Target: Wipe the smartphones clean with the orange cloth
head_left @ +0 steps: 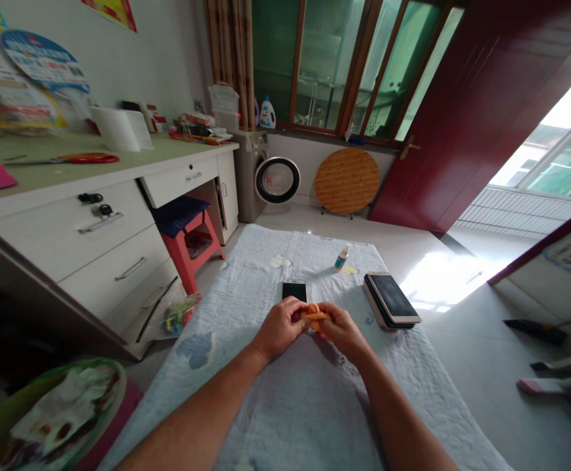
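My left hand [285,325] and my right hand [340,329] meet over the middle of the covered table. Between them is a small, bunched orange cloth [316,316], pinched by the fingers of both hands. Part of it is hidden by the fingertips. Just beyond my left hand lies a phone [294,290] with a dark screen, its near end covered by the hand. A small spray bottle [341,258] stands farther back. To the right, a gold-framed phone [394,297] rests on a stack of other dark, flat devices.
A pale blue quilted cover [265,392] drapes the table. At left are a desk [118,255], a red stool [194,242] and a waste bin [113,418]. Behind stand a washing machine [250,176] with its door open and a round folded tabletop [346,180]. A red door [437,131] is at right.
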Available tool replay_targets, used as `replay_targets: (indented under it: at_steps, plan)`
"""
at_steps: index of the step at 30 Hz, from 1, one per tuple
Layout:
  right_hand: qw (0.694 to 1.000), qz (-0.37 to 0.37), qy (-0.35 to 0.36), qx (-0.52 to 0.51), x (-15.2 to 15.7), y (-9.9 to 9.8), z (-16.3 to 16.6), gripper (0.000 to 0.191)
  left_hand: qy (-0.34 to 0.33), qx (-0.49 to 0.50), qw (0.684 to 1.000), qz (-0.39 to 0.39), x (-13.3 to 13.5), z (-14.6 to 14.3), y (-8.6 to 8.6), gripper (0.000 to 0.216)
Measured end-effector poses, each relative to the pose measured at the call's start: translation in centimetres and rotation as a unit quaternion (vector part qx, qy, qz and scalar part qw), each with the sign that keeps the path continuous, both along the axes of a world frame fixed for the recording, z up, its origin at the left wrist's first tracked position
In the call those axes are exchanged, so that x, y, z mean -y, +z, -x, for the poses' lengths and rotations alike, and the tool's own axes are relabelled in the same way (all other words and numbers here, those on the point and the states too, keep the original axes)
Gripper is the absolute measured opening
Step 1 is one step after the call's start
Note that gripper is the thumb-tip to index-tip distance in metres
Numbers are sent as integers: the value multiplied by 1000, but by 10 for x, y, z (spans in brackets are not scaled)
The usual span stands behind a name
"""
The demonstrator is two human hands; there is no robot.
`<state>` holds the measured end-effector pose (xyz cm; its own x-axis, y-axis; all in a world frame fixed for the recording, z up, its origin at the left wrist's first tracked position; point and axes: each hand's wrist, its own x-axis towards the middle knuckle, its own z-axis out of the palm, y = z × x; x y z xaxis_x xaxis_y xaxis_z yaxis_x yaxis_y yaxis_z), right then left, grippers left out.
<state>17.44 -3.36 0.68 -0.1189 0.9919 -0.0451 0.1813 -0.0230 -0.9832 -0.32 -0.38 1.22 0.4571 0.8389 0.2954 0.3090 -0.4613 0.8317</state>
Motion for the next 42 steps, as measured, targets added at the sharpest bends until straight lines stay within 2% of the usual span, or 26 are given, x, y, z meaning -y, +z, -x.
replay_targets:
  at_steps: [3,6,8,10,12,14,17,20,23,30,33,37,42]
  plan:
    - [998,26,1,-57,1,1,1,28,-7,14,1000,16,-2,1,2,19]
    - [993,30,2,-111,3,4,2,44,-34,32,998,38,-2,2,3,21]
    - [989,39,27,-143,4,4,3,54,-46,38,997,59,0,2,3,19]
    - [986,45,51,-150,3,1,3,54,-38,34,996,67,1,1,2,15]
    - [990,43,42,-130,1,-4,1,43,9,12,999,41,0,1,1,10]
    - [995,33,-1,-94,-2,-9,0,35,86,-27,996,-27,-4,3,-1,11]
    - [996,-24,-83,-14,-4,-11,0,32,192,-112,967,-128,-12,9,-5,20]
    - [981,-113,-136,79,-5,-7,3,27,235,-215,940,-123,-18,15,-11,32]
    - [967,-166,-136,138,-6,-5,6,21,206,-264,938,-96,-17,16,-18,45]
    - [945,-229,-133,194,-13,-13,4,14,102,-257,956,-101,-11,13,-22,81]
    - [936,-243,-134,218,-16,-14,4,20,71,-252,960,-103,-8,9,-20,83]
    - [928,-228,-108,273,-18,-17,5,32,60,-245,963,-91,-5,6,-16,79]
    - [918,-223,-43,324,-16,-14,5,25,62,-261,960,-83,-3,5,-12,78]
